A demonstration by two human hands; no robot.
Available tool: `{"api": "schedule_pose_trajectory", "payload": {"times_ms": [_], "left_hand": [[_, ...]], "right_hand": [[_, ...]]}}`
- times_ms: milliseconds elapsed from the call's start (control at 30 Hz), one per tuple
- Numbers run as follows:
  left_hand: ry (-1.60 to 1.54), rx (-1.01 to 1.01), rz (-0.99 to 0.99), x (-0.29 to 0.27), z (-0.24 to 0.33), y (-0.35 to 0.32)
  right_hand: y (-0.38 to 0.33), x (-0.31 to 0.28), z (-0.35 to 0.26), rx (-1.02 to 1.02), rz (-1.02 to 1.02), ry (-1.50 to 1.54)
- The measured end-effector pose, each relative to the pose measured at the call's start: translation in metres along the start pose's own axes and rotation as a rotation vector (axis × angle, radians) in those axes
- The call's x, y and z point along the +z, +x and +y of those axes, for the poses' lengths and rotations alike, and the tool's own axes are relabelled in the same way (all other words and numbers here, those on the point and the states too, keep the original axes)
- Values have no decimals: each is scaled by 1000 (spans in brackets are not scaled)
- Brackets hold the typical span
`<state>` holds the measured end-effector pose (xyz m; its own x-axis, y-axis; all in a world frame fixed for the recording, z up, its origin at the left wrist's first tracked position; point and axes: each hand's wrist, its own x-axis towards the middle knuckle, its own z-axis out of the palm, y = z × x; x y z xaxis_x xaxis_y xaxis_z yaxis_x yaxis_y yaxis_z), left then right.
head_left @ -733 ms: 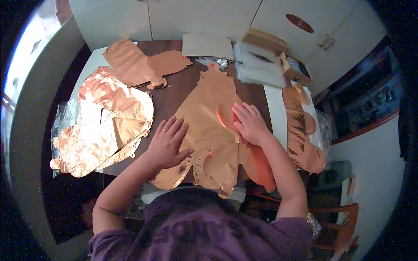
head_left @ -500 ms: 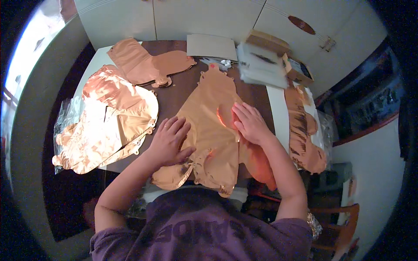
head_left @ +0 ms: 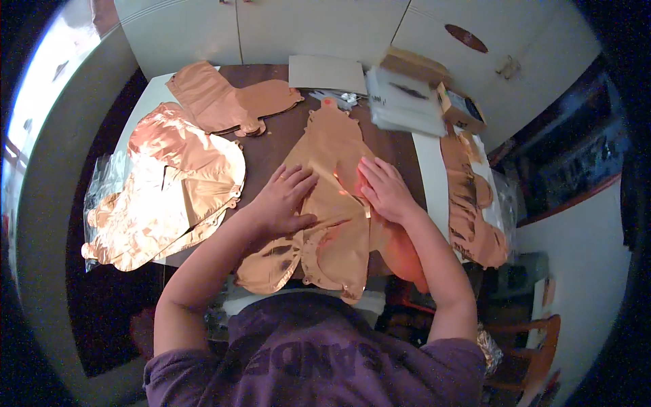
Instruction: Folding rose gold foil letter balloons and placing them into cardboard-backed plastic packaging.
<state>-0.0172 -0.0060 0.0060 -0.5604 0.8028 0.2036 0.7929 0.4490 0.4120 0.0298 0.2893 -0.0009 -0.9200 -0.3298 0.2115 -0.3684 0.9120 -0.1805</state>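
Foil (head_left: 332, 146) in dull copper, lobed in outline, lies in the middle of the brown tabletop (head_left: 266, 159), its narrow end far and its rounded lobes near, where they seem to reach past the table's edge. We see the two hands apart, neither clamped on anything: the left hand (head_left: 283, 200) rests palm down on the left side of the foil, fingers extended, and the right hand (head_left: 386, 190) lies on its right side, fingertips by a reddish glossy patch (head_left: 347, 178).

Creases run between the hands, so we judge that pushing inward unevenly could set a sharp fold. The small tabs along the far end could tuck under if the sheet were dragged near. With the near lobes unsupported, a tug or leaning body might slide the whole thing down. The right forearm passes over the reddish lobe (head_left: 400, 256) and could snag it. To the left, the shiny foil pile (head_left: 176, 180) sits close to the left forearm; an elbow swung out could shift it. We would worry less about the folded pieces (head_left: 227, 102) far left, well apart from both hands.
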Motion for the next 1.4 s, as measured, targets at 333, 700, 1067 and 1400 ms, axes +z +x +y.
{"api": "schedule_pose_trajectory", "payload": {"times_ms": [333,700,1067,1400], "left_hand": [[-3,-35,58,-6,7,0],[133,129,22,20,16,-15],[-35,129,173,2,25,5],[70,204,8,31,6,30]], "right_hand": [[4,1,7,-55,-13,-59],[10,4,8,-88,11,-39],[12,0,4,-81,-37,-2],[-13,-38,-8,368,103,181]]}}
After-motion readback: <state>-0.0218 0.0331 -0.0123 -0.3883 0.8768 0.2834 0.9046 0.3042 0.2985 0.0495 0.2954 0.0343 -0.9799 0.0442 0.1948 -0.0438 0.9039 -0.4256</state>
